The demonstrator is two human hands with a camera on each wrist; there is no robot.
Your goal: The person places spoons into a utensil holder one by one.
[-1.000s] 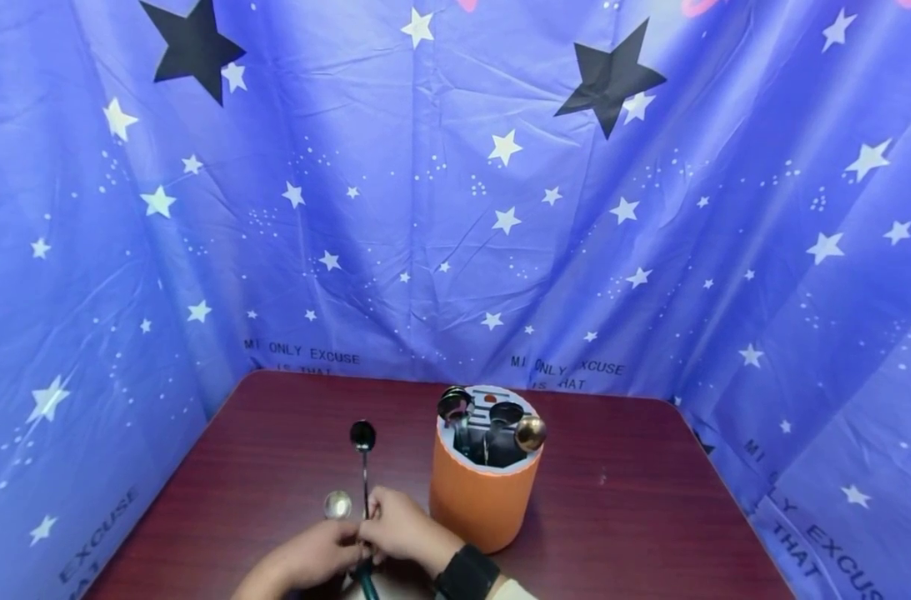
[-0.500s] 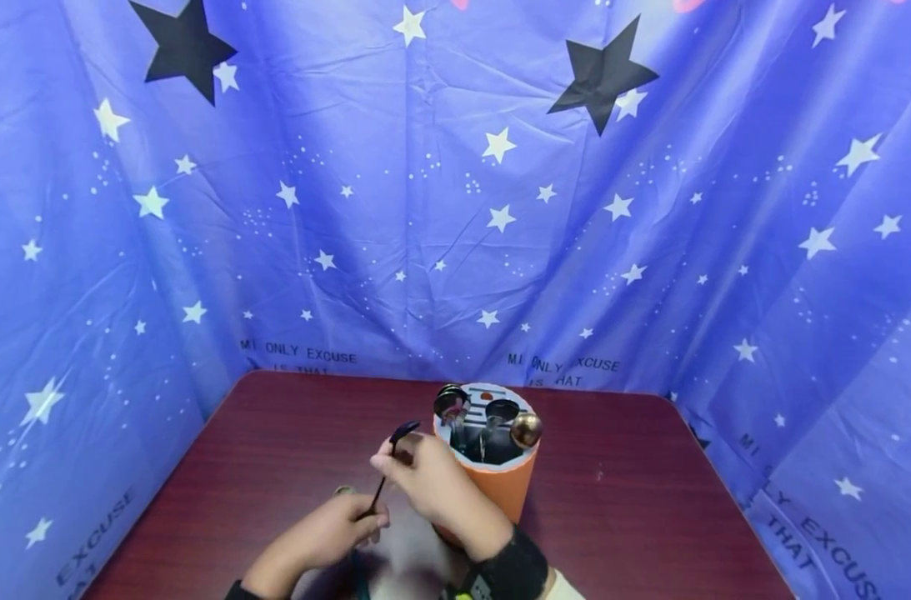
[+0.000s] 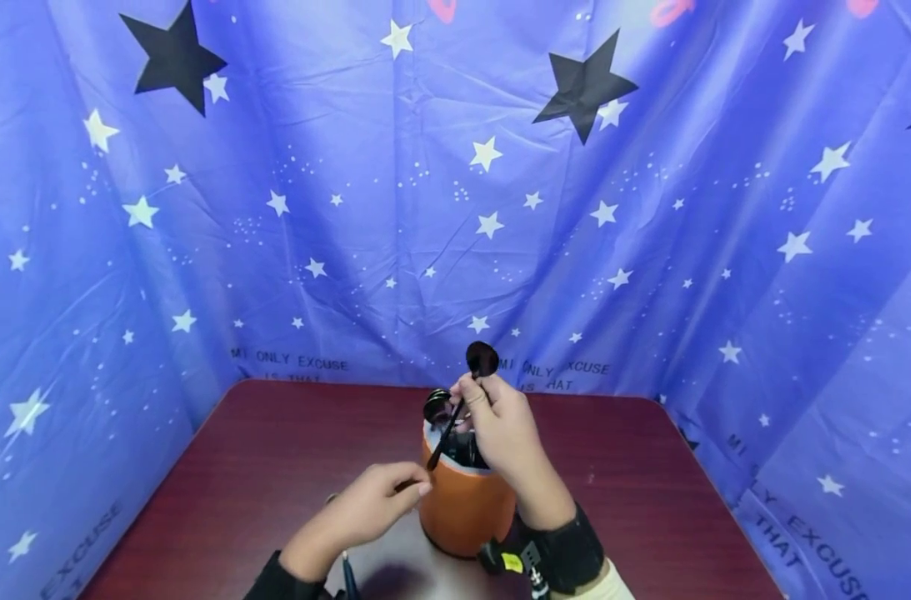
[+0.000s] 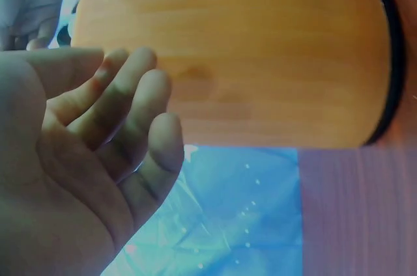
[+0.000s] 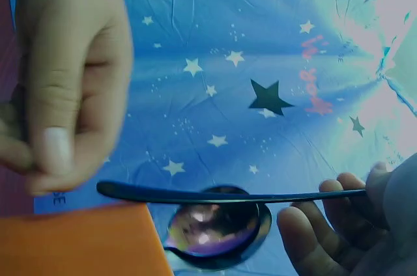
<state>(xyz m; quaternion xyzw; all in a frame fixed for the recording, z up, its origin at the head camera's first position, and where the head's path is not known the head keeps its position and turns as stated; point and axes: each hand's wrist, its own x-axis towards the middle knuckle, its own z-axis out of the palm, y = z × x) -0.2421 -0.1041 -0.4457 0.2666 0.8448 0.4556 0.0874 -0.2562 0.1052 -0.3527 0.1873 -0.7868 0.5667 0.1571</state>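
In the head view my right hand (image 3: 503,421) pinches a dark spoon (image 3: 482,358) close to its bowl. The bowl points up and the handle slants down to the left, above the rim of an orange cylindrical holder (image 3: 466,508). My left hand (image 3: 372,504) is just beside the handle's lower end. In the right wrist view the spoon's handle (image 5: 163,193) ends free, apart from the left hand (image 5: 78,94). The left wrist view has the left fingers loosely bent with nothing between them, in front of the orange holder (image 4: 260,61).
Other dark spoons (image 3: 436,406) stand bowl-up in the holder; the right hand hides part of them. A dark teal handle (image 3: 350,575) lies on the red-brown table (image 3: 290,433) near its front. A blue star-printed curtain (image 3: 425,250) surrounds the table.
The right hand has carried the spoon from the table's front left up and right to above the holder. The left hand, which held the handle's lower end, has let go and followed rightward.
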